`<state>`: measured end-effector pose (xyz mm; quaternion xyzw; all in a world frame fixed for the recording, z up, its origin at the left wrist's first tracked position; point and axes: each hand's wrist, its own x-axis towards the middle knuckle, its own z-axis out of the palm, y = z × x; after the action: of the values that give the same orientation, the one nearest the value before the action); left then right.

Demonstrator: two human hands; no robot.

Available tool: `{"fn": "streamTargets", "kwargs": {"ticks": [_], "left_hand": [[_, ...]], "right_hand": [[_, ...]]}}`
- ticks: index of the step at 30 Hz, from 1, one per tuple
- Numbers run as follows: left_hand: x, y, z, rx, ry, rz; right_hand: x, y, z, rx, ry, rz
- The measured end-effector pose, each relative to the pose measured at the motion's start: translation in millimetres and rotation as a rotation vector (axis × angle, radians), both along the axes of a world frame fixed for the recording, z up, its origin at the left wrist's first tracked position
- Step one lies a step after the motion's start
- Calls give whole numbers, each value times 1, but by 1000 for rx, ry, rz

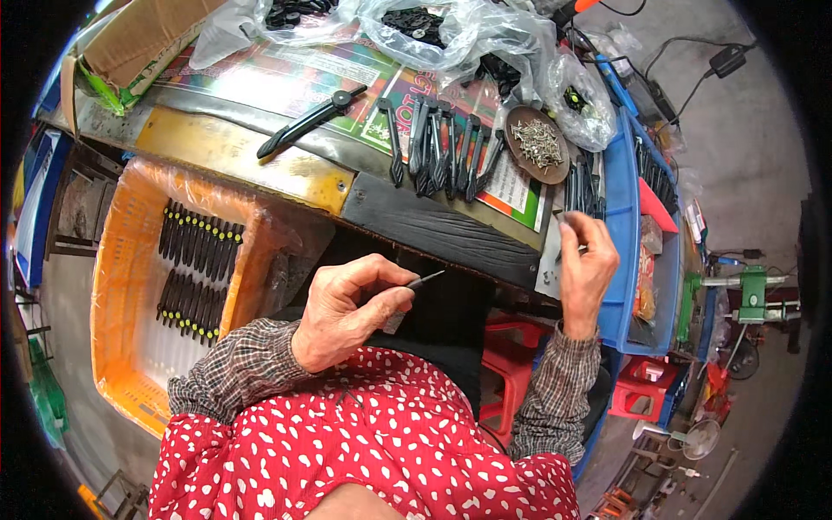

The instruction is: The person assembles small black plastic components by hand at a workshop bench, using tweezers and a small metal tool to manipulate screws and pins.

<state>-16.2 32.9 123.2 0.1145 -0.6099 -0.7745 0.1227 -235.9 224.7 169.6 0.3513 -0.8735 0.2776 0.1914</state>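
My left hand [351,310] is over my lap in front of the bench edge. Its thumb and fingers pinch a thin dark rod [426,280] with a pale, narrow tip pointing right. Farther right, my right hand [587,276] is raised by the bench corner, fingers curled together; whatever they hold, if anything, cannot be made out. Just beyond its fingertips lie slim black parts [582,187]. A round brown dish [555,171] of small silvery screws or pins [536,142] sits nearby. Several black plastic arms [444,147] lie side by side left of the dish.
A black hinged tool [303,123] lies on the bench's yellow strip [234,165]. Left stands an orange crate [130,286] holding rows of black pieces with yellow-green dots. Plastic bags [485,35] of black parts cover the back. A blue bin [617,295] and red stool [510,364] stand right.
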Motion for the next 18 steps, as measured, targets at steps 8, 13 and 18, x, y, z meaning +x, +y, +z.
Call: {"fn": "streamTargets", "kwargs": {"ticks": [8,13,18], "left_hand": [[-5,3,2,61,-59,-12],[-10,4,4,225,-43,-60],[-16,6,0,345,2,-75]], "right_hand": [[-27,2,-21,74,-114,-115],[-32,1,-26,49,-22,-52],[15,-13,-3,-223,-401,71]]}}
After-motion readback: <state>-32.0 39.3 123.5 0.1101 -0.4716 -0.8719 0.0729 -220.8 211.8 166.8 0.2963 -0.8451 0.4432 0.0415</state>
